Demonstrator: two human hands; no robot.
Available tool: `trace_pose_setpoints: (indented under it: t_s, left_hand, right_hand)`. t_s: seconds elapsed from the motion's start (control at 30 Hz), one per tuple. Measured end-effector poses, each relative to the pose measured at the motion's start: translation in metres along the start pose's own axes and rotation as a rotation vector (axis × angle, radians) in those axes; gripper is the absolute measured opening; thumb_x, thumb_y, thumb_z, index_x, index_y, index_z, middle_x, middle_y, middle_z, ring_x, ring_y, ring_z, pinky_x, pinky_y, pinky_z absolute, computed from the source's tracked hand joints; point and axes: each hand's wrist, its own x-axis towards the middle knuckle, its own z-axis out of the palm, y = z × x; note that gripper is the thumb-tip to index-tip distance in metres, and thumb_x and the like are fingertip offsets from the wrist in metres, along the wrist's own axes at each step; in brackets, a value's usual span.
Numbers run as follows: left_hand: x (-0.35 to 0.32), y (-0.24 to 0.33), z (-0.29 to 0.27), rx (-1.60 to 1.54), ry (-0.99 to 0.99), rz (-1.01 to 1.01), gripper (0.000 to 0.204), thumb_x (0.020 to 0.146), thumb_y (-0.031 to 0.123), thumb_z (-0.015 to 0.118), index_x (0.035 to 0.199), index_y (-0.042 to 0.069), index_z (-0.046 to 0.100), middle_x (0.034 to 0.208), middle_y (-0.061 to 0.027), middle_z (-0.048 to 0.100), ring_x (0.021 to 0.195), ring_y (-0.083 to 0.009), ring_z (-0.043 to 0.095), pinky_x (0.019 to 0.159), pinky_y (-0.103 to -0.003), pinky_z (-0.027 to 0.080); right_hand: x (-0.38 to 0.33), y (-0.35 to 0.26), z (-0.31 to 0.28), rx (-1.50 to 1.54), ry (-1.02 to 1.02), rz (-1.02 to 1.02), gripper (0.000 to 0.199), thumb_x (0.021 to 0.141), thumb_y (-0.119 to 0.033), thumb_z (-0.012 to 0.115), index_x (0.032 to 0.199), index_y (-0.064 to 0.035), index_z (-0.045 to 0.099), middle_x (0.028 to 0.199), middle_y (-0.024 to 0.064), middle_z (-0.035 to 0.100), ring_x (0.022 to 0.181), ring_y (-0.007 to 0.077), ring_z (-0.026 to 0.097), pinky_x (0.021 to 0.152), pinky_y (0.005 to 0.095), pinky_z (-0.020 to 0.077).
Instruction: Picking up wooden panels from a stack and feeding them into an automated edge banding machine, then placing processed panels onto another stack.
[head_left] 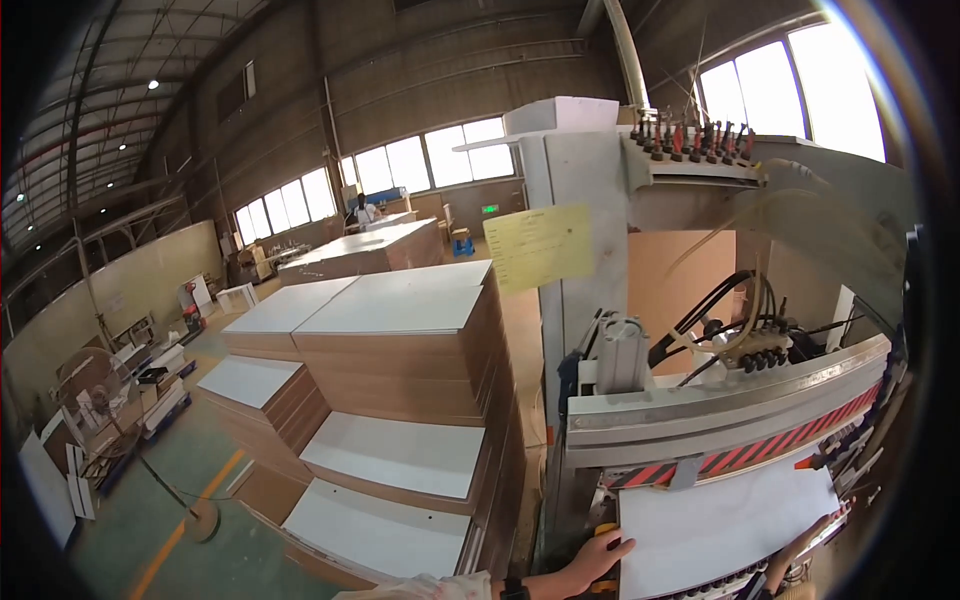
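Observation:
A white rectangular panel (pixel 720 520) lies flat on the bed of a grey woodworking machine (pixel 720 405), under its beam with red and black hazard stripes. My left hand (pixel 597 558) rests on the panel's left edge, fingers spread over the corner. My right hand (pixel 797 556) touches the panel's near right edge, fingers curled against it. Both forearms enter from the bottom, the left in a light sleeve with a dark wristband.
Tall stacks of white-topped brown boards (pixel 400 380) stand to my left. A yellow paper sheet (pixel 540 247) hangs on the machine column. Black hoses (pixel 710 310) loop over the beam. A standing fan (pixel 100 400) is on the green floor far left. A person stands far back by the windows.

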Motion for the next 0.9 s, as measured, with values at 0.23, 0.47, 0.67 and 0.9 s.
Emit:
trace_pose_setpoints:
  t_s: [0.23,0.47,0.67,0.9]
  left_hand:
    - [0.027,-0.012,-0.022,0.119,-0.201,-0.057,0.041,0.086,0.029,0.056,0.117,0.003,0.050,0.112,-0.0090,0.052,0.105,-0.0176,0.046,0.090,-0.032,0.036]
    - [0.031,-0.029,-0.043,0.110,-0.473,-0.001,0.045,0.088,0.026,0.054,0.128,0.008,0.044,0.116,-0.0105,0.048,0.109,-0.0212,0.044,0.093,-0.035,0.034]
    - [0.041,-0.015,-0.058,0.149,-0.566,0.125,0.061,0.083,0.029,0.060,0.131,0.001,0.033,0.129,-0.0146,0.036,0.121,-0.0239,0.032,0.102,-0.033,0.024]
    - [0.033,0.002,-0.080,0.181,-0.679,-0.037,0.060,0.086,0.026,0.058,0.131,-0.003,0.032,0.130,-0.0142,0.038,0.121,-0.0205,0.036,0.100,-0.033,0.030]
  right_hand:
    - [-0.020,-0.028,-0.069,-0.150,0.210,-0.191,0.046,0.097,-0.027,0.029,0.131,0.0042,0.031,0.131,0.0127,0.038,0.121,0.0210,0.034,0.101,0.0288,0.0285]
    - [-0.095,-0.093,-0.148,-0.388,0.712,-0.478,0.045,0.097,-0.025,0.030,0.130,0.0046,0.032,0.129,0.0134,0.039,0.121,0.0216,0.034,0.100,0.0289,0.0310]
    - [-0.115,-0.117,-0.125,-0.959,0.941,-0.344,0.053,0.092,-0.028,0.045,0.130,0.0060,0.032,0.137,0.0221,0.031,0.129,0.0310,0.025,0.107,0.0369,0.0172]
    - [-0.117,-0.139,-0.119,-0.932,0.995,-0.287,0.059,0.089,-0.034,0.047,0.129,0.0069,0.032,0.129,0.0233,0.039,0.121,0.0333,0.035,0.103,0.0371,0.0242]
